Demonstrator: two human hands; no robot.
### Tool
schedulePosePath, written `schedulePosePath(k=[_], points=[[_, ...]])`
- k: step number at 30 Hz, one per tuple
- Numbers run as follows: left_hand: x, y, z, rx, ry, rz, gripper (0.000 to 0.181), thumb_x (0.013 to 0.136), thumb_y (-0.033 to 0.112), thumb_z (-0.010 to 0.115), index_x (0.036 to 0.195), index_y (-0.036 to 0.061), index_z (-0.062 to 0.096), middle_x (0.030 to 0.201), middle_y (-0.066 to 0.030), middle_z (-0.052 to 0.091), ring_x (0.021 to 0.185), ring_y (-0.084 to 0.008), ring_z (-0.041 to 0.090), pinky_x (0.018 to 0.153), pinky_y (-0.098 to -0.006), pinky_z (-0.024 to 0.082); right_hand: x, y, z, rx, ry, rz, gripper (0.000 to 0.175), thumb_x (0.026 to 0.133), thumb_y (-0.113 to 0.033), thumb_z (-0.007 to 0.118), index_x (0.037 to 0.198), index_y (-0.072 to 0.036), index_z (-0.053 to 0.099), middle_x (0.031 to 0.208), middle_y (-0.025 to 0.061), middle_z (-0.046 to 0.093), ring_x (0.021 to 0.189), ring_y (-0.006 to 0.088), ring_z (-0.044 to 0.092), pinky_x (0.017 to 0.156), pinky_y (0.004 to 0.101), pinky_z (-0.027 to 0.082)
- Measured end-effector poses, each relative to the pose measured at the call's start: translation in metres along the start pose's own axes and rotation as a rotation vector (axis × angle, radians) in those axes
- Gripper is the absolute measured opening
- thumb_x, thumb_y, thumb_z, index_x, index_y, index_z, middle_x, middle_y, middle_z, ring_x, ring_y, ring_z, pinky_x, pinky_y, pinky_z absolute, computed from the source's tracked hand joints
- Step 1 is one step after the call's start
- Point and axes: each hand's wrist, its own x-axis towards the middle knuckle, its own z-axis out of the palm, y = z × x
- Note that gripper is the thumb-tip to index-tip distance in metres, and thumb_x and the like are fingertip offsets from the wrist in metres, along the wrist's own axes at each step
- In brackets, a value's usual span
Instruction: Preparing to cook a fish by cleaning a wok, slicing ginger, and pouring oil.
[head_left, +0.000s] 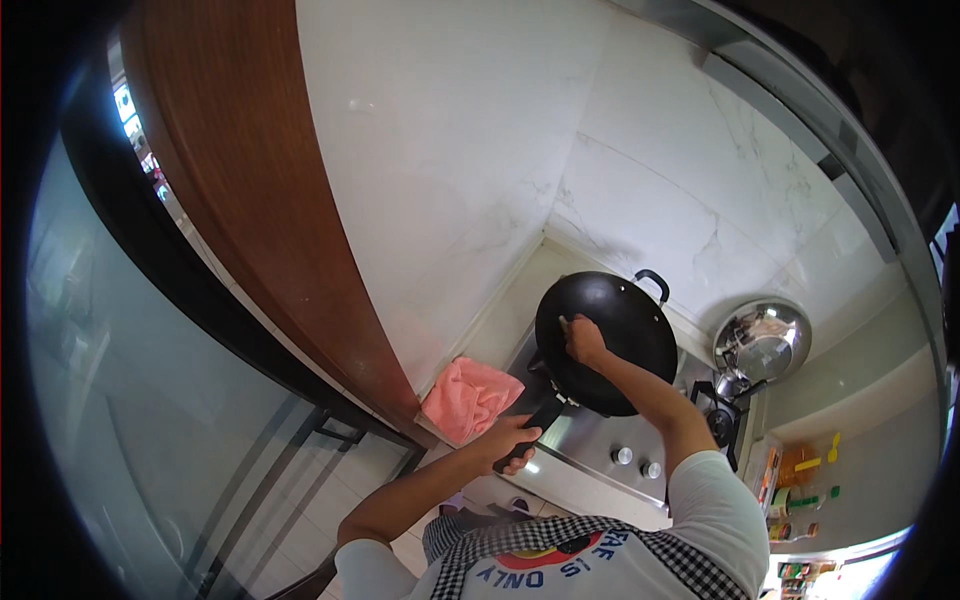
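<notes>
A black wok (607, 382) sits tilted over the left side of a steel gas stove (592, 442). My left hand (516, 444) is wrapped around its long black handle (549, 414). Inside the wok, my right hand (585, 341) is close to the dark inner surface, fingers drawn together. A small pale piece (563, 323) pokes out at the fingertips; what it is cannot be made out. On the wok's far side is a black loop handle (654, 285).
A pink cloth (471, 399) lies left of the stove against the wall. A shiny metal lid (761, 341) leans at the back, behind the right burner (721, 424). Bottles (806, 499) stand farther right. Two stove knobs (622, 455) face me; a wooden door frame (247, 187) rises left.
</notes>
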Motion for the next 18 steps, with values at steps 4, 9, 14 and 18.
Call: schedulePosePath(k=[4,9,14,18], points=[[-0.005,-0.01,-0.01,-0.016,0.01,0.01,0.021,0.095,0.02,0.05,0.113,0.0108,0.046,0.063,-0.0019,0.05,0.04,-0.008,0.042,0.031,-0.022,0.03,-0.059,-0.021,-0.045,0.117,-0.457,-0.27,0.02,0.086,-0.02,0.061,0.08,-0.001,0.068,0.085,0.0204,0.061,0.073,0.038,0.059,0.067,0.0437,0.048],[0.003,-0.008,-0.011,-0.017,0.002,0.031,0.022,0.095,0.02,0.051,0.114,0.01,0.046,0.063,-0.0025,0.05,0.04,-0.0079,0.042,0.031,-0.0221,0.03,-0.068,0.012,-0.057,0.234,-0.404,-0.606,0.013,0.077,-0.012,0.065,0.085,-0.002,0.069,0.079,0.0165,0.06,0.074,0.0364,0.058,0.065,0.0431,0.047],[-0.002,-0.012,-0.009,0.004,0.008,0.025,0.024,0.095,0.02,0.051,0.115,0.0091,0.045,0.063,-0.0026,0.05,0.039,-0.0082,0.042,0.031,-0.0225,0.03,-0.024,-0.004,-0.025,0.077,-0.162,-0.395,0.034,0.078,-0.007,0.06,0.112,-0.006,0.058,0.088,0.0181,0.054,0.084,0.0364,0.059,0.07,0.0438,0.049],[-0.002,-0.008,-0.004,0.017,0.021,-0.009,0.026,0.095,0.02,0.052,0.117,0.0092,0.045,0.063,-0.0026,0.051,0.039,-0.0082,0.042,0.031,-0.0225,0.03,0.014,0.029,-0.01,-0.242,0.002,-0.316,0.03,0.08,-0.006,0.056,0.111,-0.007,0.054,0.095,0.0164,0.054,0.085,0.035,0.061,0.073,0.0417,0.053]])
